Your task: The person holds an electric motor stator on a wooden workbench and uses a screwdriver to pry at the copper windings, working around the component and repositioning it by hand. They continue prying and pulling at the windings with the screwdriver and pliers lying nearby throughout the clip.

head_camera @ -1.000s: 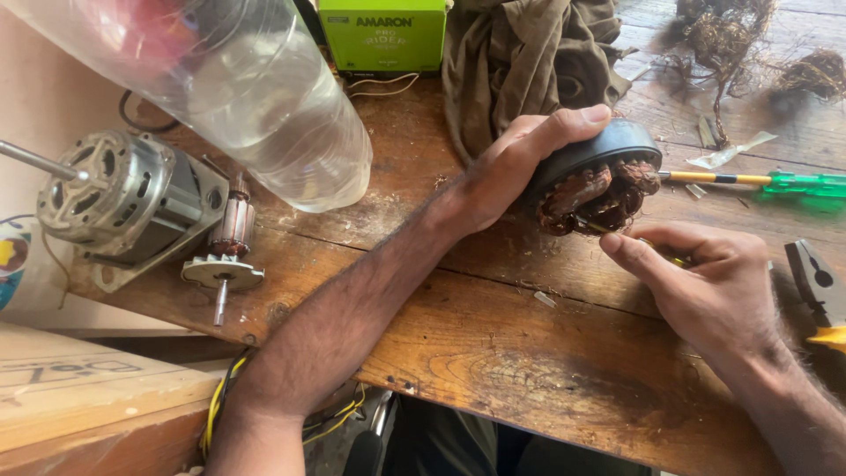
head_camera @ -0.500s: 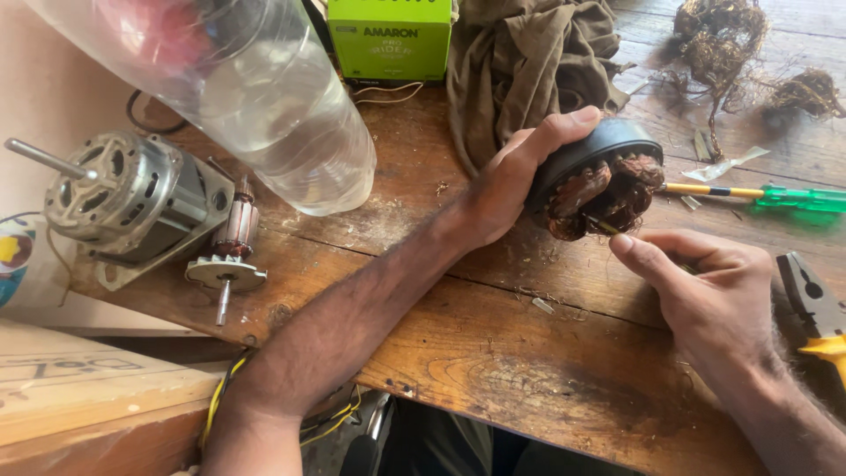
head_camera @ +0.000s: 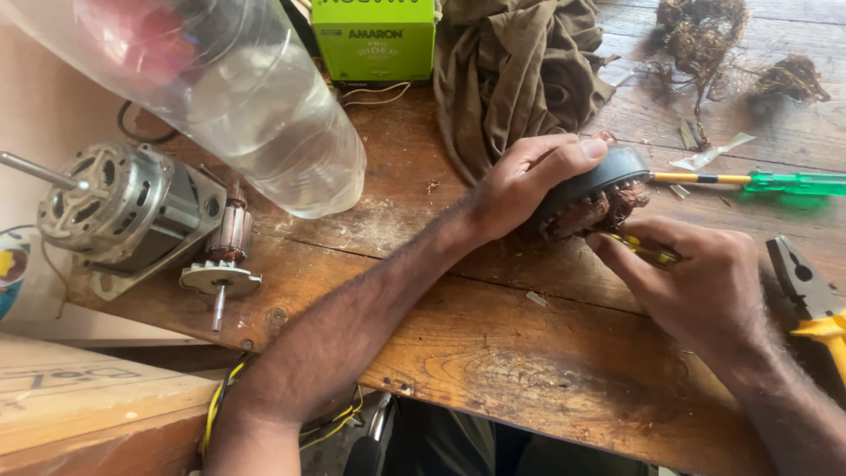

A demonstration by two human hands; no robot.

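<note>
Two bare hands work near the right end of a worn wooden workbench (head_camera: 493, 379). At the far left sits a grey metal electric motor with a steel shaft (head_camera: 115, 207), its shaft pointing left; just beside it stands a small copper-wound rotor on a round disc (head_camera: 225, 256), spindle toward the bench's near edge. Above them a large clear plastic bottle of water (head_camera: 238, 97) lies tilted, with a green cardboard box (head_camera: 374, 40) and a crumpled olive-brown cloth (head_camera: 520, 75) behind.

The left hand (head_camera: 529, 181) is clenched around a dark round stator ring with burnt copper windings (head_camera: 595, 189), fingers over its rim. The ring is tipped up on edge off the wood — its long axis runs from lower left to upper right, the winding face turned down toward the right hand. The right hand (head_camera: 696, 282) grips a thin yellow-handled tool (head_camera: 648, 251), its tip at the windings.

Farther right lie a green-and-yellow screwdriver (head_camera: 758, 182), pointing left, and yellow-handled pliers (head_camera: 815, 300) at the edge; tangles of old copper wire (head_camera: 705, 35) rest behind.

Since half a second ago the ring has tipped a little flatter, and the right hand has moved closer under it — the yellow tool now shows between its fingers.
</note>
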